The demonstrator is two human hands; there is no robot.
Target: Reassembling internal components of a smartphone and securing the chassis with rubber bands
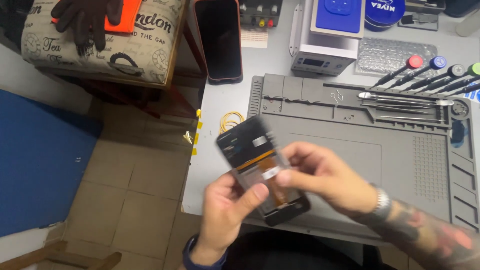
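From up here I see tan floor tiles [135,200] down the left side, with a blue mat [40,160] at the far left edge. Above it stands a cushioned stool [115,45] in printed fabric, carrying a dark glove [85,17] on something orange [127,15]. Right of that begins the pale grey table [220,105], with a dark phone [218,40] lying face up near its back corner and a coil of yellow bands [230,120] just in front of it.

My left hand [225,215] grips the lower end of a black phone screen assembly [260,165], thumb pressed on its back, fingers curled under it. The assembly is held tilted above the table's front edge, near the left end of the grey work mat [390,165]. My right hand [320,172] pinches a small pale tab on the assembly between thumb and forefinger; it is too blurred to say more.

Behind the mat sits a white and blue heating unit [325,45], then a round blue tin [385,12]. Further right, a row of screwdrivers [435,72] with coloured caps lies along the mat's back edge, above metal tweezers [405,97].
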